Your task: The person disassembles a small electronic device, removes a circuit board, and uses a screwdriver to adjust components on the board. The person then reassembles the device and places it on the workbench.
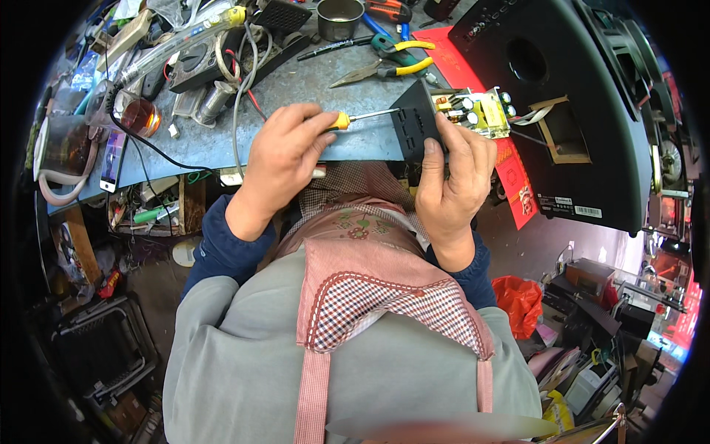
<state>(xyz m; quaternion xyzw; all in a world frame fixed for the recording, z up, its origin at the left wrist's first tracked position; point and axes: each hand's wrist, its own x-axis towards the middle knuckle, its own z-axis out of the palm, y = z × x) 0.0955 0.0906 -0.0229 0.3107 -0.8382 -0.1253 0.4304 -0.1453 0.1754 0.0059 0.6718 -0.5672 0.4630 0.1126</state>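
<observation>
My left hand is closed round the yellow handle of a screwdriver. Its metal shaft points right, and the tip meets the face of a black panel with slots in it. With thumb and fingers my right hand grips that panel by its right edge, holding it tilted up at the bench's front edge. Behind the panel sits a circuit board with capacitors and a yellow transformer. Wires run from the board into a rectangular opening in a large black speaker cabinet.
Pliers with yellow handles, a black pen and a metal cup lie at the back of the blue bench. Cables, a glass of brown liquid and a phone crowd the left. Red paper lies under the cabinet.
</observation>
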